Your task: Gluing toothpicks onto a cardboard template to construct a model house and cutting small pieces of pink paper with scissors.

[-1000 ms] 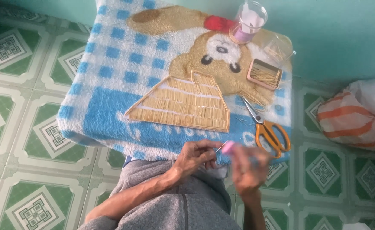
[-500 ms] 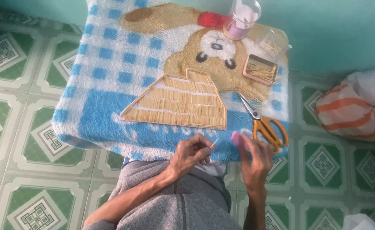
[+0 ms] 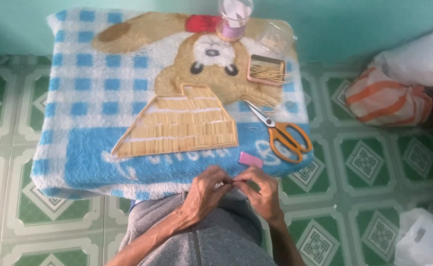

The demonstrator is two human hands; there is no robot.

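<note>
Both hands meet at the near edge of the blanket-covered table (image 3: 78, 148), just above the person's grey lap. The left hand (image 3: 207, 189) and the right hand (image 3: 259, 189) touch at the fingertips, which are pressed together around something very small; it looks like a thin stick, but it is too small to tell for sure.

Just beyond the hands, a small pink block (image 3: 251, 159) lies on the blue part of the blanket, apart from the fingers. To its right are orange-handled scissors (image 3: 281, 134), lying closed with the blades pointing away towards the bear picture.

In the middle of the table lies a flat panel of little sticks (image 3: 182, 123), laid side by side in rows with one slanted edge. Farther back on the right a shallow pink tray (image 3: 266, 69) holds loose sticks, and more are scattered beside it. A clear cup (image 3: 235, 15) stands at the far edge, with a clear plastic tub (image 3: 275, 38) near it.

On the tiled floor to the right sits an orange-striped bag (image 3: 388, 101), well apart from the table.
</note>
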